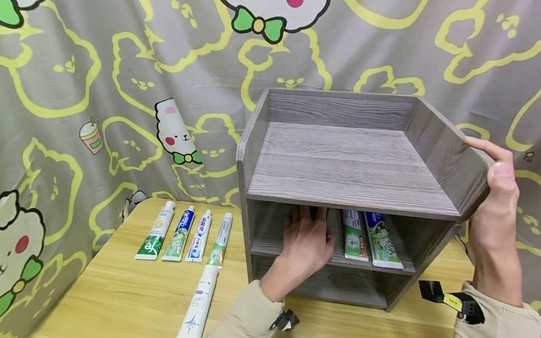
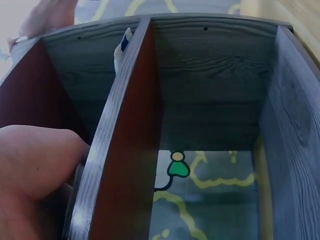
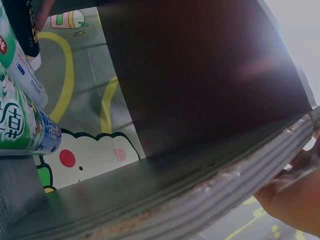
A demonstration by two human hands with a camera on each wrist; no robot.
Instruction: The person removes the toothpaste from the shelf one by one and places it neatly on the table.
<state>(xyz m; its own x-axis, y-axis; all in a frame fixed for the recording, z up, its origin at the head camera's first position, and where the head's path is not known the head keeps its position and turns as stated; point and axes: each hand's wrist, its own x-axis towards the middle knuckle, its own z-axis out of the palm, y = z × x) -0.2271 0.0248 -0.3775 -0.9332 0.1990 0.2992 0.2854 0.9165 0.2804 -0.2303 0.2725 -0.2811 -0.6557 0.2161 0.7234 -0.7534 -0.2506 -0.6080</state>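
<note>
1 black tube (image 3: 22, 30) with gold-toned lettering and a pale cap lies in the middle level of a grey wood-grain shelf unit (image 1: 348, 168), under the left hand (image 1: 308, 239). To its right on that level lie 2 more tubes, flat ends forward: a green-and-white tube (image 1: 355, 235) with a red patch, and a wider green-and-blue tube (image 1: 382, 240). The unit has 1 raised-sided top tray and 2 levels beneath

On the wooden table (image 1: 105, 289), left of the unit, 4 tubes stretch in a row, caps away from the person: a white-and-green tube (image 1: 155, 234), a blue-capped green tube (image 1: 179, 233), a white-and-blue tube (image 1: 199, 235) and a slim pale-green tube (image 1: 220, 240). 1 long white Colgate tube (image 1: 197, 307) lies nearer, making 5 on the table

The left arm reaches in at a slant, back of the hand up, fingers forward at the black tube; whether they grip it, I cannot tell. The right hand (image 1: 498, 210) is raised, gripping the top of the unit's right side panel near its front corner. 2 beige sleeves and 1 patterned curtain (image 1: 120, 11) surround this
</note>
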